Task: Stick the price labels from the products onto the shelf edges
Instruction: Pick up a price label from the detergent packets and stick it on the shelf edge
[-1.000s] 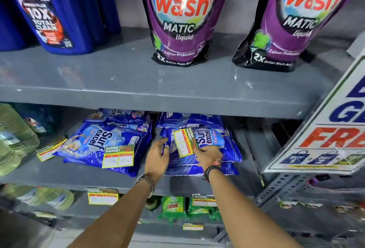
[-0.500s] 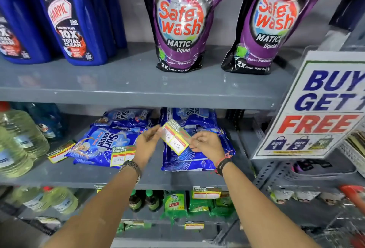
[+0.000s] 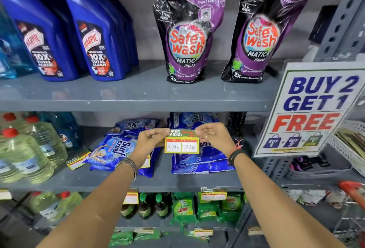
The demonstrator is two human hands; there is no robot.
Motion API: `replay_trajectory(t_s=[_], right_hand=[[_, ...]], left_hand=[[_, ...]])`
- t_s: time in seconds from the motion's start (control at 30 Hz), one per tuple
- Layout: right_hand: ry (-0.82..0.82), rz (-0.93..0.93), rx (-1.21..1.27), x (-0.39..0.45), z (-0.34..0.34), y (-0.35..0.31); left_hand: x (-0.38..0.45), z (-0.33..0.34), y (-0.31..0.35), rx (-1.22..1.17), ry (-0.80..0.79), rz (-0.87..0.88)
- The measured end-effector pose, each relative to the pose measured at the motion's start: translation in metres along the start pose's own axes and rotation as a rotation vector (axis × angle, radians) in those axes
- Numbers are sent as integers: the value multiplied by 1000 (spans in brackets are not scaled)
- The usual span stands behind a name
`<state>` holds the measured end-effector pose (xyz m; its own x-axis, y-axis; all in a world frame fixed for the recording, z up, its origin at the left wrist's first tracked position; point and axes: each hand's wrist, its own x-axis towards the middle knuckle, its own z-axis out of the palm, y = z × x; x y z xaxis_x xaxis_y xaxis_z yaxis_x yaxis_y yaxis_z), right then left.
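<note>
Your left hand pinches the price label at its left edge; your right hand pinches its right edge; the label hangs level between them, in front of the blue detergent packs, below the upper shelf edge.

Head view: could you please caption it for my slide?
Both hands hold a yellow price label level before stacked Surf Excel packs, below the shelf edge.
</note>
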<state>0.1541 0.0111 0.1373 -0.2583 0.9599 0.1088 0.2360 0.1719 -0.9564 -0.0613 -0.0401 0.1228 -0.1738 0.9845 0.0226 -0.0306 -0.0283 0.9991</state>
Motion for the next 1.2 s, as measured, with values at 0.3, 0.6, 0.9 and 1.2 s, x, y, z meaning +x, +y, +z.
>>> replay_trajectory(t_s=[0.3,0.6,0.9,1.2], right_hand=[[110,-107,-55,-19,-7,-16],[473,-354,-24,-51,-50,-53],[595,-340,-139,-47,-67,-59],[676,-344,-188,-44,-59,-61]], left_hand=[[-19,7,24,-32,20,102],[-29,55,74,95,34,399],[-22,82,85,220,122,436],[-22,86,95,397,213,471]])
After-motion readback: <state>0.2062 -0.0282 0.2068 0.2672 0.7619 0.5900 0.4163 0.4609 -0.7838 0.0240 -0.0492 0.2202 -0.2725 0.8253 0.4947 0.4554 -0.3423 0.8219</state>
